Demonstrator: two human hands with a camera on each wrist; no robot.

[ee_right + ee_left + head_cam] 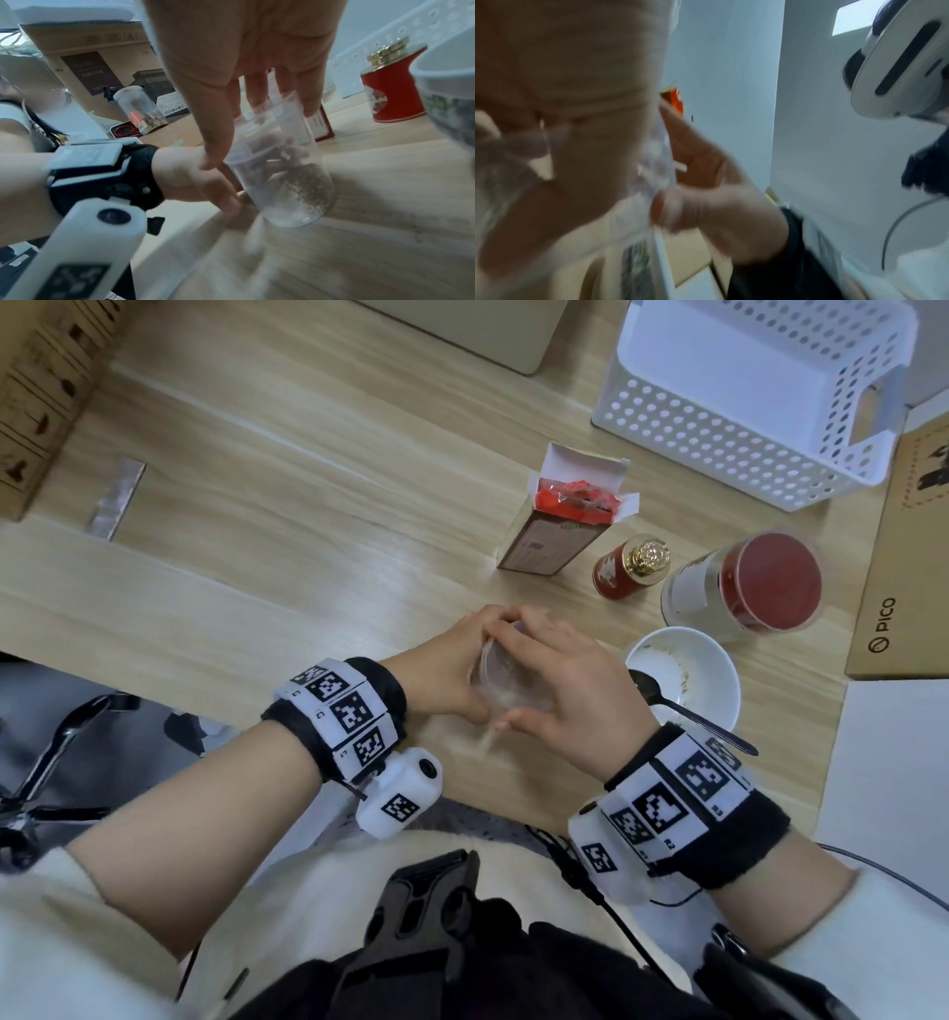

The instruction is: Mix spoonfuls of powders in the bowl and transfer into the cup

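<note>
- Left hand (441, 670) and right hand (554, 690) both wrap a clear plastic cup (285, 172) holding brownish powder, near centre of the wooden tabletop (308, 557).
- Right: white ceramic bowl (714, 670) with black spoon (688, 711).
- Farther: small red tin (624, 572).

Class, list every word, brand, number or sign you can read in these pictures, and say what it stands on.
"PICO": brown cardboard box at the table's right edge.
Tall carton: label too small to read.
Red tin: emblem only, not legible.
Wristbands on the left hand and right hand: square code patterns, tiny characters unreadable.
Background boxes: print and barcode too blurred.
</note>
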